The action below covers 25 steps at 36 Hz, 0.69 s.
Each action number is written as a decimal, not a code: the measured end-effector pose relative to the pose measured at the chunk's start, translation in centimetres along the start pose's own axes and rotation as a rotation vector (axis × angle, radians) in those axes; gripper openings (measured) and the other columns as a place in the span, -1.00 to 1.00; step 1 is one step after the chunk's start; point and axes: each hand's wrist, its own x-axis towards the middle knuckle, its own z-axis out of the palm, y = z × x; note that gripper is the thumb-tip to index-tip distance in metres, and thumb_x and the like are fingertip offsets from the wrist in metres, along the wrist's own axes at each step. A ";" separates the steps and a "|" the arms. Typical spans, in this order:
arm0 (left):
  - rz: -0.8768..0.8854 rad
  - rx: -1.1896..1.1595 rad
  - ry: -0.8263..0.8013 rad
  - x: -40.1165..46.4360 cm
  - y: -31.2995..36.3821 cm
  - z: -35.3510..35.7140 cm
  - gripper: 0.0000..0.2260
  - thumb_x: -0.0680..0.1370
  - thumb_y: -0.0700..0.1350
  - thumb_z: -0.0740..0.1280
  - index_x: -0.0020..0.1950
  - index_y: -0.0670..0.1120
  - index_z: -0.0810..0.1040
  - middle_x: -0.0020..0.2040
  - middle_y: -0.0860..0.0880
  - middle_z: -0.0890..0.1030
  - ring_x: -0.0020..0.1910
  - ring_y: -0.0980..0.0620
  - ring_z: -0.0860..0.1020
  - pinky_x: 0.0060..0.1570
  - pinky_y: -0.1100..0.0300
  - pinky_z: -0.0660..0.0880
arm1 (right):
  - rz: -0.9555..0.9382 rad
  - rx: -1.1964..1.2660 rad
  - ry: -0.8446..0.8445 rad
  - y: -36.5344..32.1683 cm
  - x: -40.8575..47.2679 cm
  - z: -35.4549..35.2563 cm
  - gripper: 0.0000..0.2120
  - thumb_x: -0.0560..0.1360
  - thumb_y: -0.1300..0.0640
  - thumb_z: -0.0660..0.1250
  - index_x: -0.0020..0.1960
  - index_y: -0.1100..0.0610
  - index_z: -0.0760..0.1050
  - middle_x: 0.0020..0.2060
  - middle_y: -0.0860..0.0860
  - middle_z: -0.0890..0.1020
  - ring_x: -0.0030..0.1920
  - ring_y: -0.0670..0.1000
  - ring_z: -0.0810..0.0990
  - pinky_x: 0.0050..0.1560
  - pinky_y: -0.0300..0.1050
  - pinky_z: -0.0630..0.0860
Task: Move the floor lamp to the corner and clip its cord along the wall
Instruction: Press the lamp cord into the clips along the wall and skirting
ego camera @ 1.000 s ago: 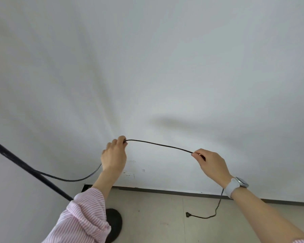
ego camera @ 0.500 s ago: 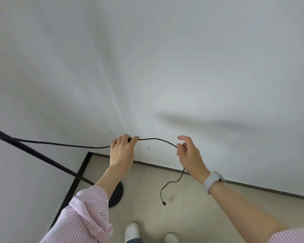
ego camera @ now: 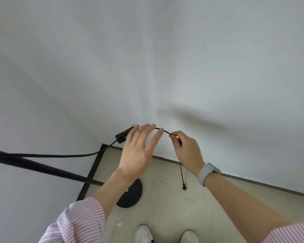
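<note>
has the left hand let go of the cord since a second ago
Yes. The left hand now lies open by the wall corner; only the right hand pinches the cord.

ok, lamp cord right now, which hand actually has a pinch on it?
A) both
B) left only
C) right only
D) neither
C: the right hand pinches the cord between its fingertips near the wall, while the left hand is spread open with fingers extended, only its fingertips near the cord.
</note>
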 end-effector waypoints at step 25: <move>-1.005 -0.958 0.674 -3.3 -14.9 17.9 -0.85 0.48 -0.05 0.33 -0.29 0.03 0.59 -0.41 0.14 0.53 -0.39 0.31 0.49 -0.29 0.52 0.41 | -0.273 0.300 -0.201 11.6 8.5 21.7 -0.87 0.55 0.11 0.18 -0.02 0.14 0.46 -0.43 0.00 0.47 -0.45 -0.08 0.39 -0.35 -0.20 0.36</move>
